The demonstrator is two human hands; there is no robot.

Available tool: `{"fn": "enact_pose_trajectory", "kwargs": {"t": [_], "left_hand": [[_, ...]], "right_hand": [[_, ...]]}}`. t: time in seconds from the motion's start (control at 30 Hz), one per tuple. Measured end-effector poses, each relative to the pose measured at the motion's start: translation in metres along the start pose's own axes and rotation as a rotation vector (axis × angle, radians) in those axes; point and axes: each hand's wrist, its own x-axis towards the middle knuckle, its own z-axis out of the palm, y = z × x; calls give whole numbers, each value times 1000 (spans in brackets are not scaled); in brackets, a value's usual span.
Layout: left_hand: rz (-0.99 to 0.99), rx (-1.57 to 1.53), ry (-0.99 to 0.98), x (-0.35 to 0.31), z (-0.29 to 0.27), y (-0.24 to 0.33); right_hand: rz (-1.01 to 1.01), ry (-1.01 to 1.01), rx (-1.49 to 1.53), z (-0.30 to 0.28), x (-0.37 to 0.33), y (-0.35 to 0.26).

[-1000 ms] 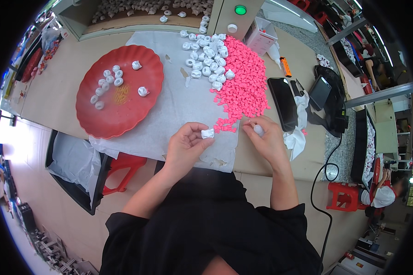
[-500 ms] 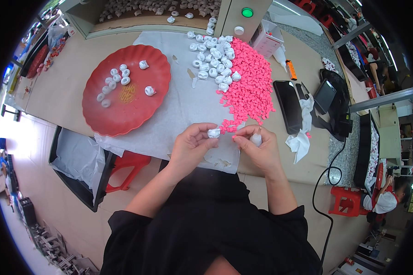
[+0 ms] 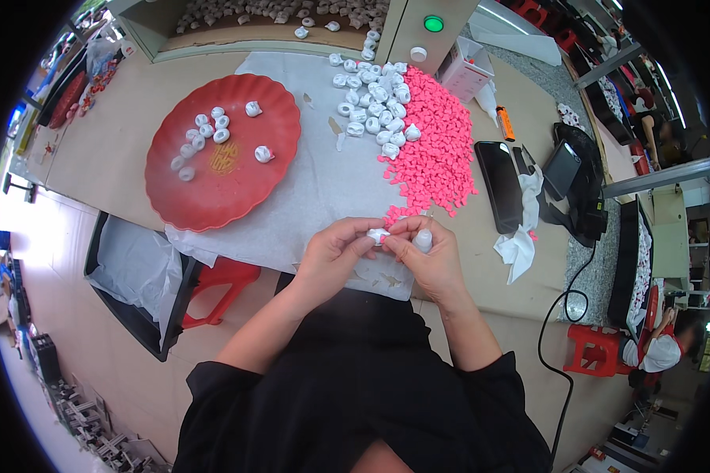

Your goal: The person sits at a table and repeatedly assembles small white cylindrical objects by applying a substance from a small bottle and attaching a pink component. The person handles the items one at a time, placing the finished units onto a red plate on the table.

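Note:
In front of my body, at the near edge of the white paper sheet [image 3: 315,181], both hands are together. My left hand [image 3: 327,260] is closed, pinching a small rounded white piece [image 3: 376,235] between thumb and fingertips. With its thumb and index finger, my right hand [image 3: 435,264] presses a tiny pink piece [image 3: 384,240] against the white one. A small white squeeze bottle [image 3: 424,240] with a thin tip is also tucked in the right hand's fingers. Beyond them spreads a heap of pink pieces [image 3: 434,142], with a cluster of similar white pieces [image 3: 379,106] on its left.
A scalloped red plate [image 3: 205,193] with several white pieces stands left. On the right lie a black phone [image 3: 498,185], an orange lighter [image 3: 505,124], crumpled tissue [image 3: 516,254] and a cable [image 3: 541,347]. A cabinet [image 3: 276,49] backs the table; a paper-lined black crate [image 3: 134,268] sits lower left.
My right hand has moved left, bringing the pink piece from a gap away into contact with the white piece. My left hand has shifted slightly right. The bottle stays in my right hand.

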Motion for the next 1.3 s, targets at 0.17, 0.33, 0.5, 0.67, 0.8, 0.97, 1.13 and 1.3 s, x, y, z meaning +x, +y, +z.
{"fn": "enact_pose_trajectory", "kwargs": {"t": [0.17,0.33,0.5,0.67,0.8,0.97,1.13,1.3], "left_hand": [[-20,33,11,0,0,5],[-44,52,-2,0,-3,3],[-62,-37,14,1,0,4],[-34,-168,18,1,4,9],[-69,-153,67,1,4,4],[-83,-187,115,2,8,3],[-103,-171,105,0,6,-2],[-114,-167,116,2,7,1]], "right_hand": [[2,-3,-35,2,0,0],[-96,37,-159,2,-1,11],[-127,104,-128,6,-1,18],[-205,99,-169,8,-3,17],[-339,85,-224,7,-2,20],[-414,78,-264,9,-3,24],[-440,65,-267,9,-3,27],[-414,68,-222,6,-1,29]]}}
